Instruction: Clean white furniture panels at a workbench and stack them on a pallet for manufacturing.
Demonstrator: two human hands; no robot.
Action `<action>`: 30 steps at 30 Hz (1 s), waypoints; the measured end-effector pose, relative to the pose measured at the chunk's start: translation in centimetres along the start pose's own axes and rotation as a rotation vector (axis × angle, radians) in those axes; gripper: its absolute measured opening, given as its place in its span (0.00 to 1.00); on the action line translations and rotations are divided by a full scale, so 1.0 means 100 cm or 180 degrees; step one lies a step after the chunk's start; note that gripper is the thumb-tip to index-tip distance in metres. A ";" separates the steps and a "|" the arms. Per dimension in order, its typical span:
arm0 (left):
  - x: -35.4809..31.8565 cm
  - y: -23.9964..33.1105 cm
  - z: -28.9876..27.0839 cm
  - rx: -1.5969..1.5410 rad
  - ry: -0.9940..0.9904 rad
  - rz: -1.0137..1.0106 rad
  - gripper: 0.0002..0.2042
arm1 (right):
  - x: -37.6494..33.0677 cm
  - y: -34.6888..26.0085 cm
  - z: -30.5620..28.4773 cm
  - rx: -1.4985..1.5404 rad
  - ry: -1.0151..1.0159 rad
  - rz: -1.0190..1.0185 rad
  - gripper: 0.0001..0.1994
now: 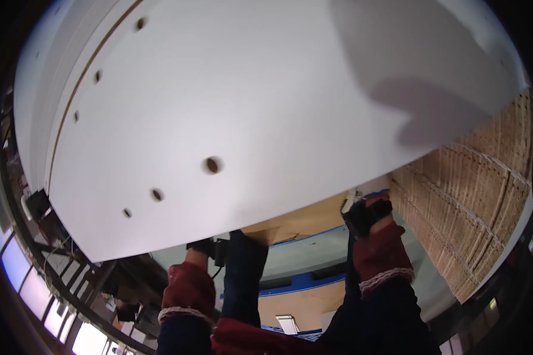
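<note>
A large white panel with several drilled round holes fills most of the view and sits at a tilt. At its near edge, left of centre, my left hand holds it from below; the fingers are hidden under the panel. Farther right along the same edge, my right hand closes on the panel, its fingertips mostly out of sight. Both wrists carry black bands, with red cuffs below them. A thin brown groove runs along the panel's left side.
To the right stands a tall stack of boards with rough brown edges. Brown cardboard and a curved grey-green surface with blue strips lie beneath the panel. Dark framing and bright windows are at the left.
</note>
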State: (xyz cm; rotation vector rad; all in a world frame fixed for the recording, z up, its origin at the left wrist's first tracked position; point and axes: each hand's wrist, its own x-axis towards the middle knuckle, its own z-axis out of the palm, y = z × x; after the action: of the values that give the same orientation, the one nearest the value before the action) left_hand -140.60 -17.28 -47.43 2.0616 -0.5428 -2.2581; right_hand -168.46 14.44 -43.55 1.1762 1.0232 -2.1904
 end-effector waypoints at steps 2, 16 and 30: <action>-0.002 0.014 0.006 -0.0108 -0.0257 -0.0395 0.34 | 0.016 -0.004 -0.020 -0.0054 -0.0015 -0.0036 0.32; -0.039 -0.023 0.053 0.0126 -0.0948 0.1002 0.30 | 0.025 -0.040 -0.019 0.0312 -0.0473 -0.1061 0.43; -0.022 -0.037 0.042 -0.0749 -0.0501 0.0855 0.28 | 0.085 -0.055 -0.089 -0.2635 -0.0468 -0.2153 0.35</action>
State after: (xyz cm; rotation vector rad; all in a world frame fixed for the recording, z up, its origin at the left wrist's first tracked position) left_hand -143.69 -12.30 -46.10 1.6087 -0.4988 -2.2145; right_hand -172.15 24.48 -51.76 0.2970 2.1855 -1.8503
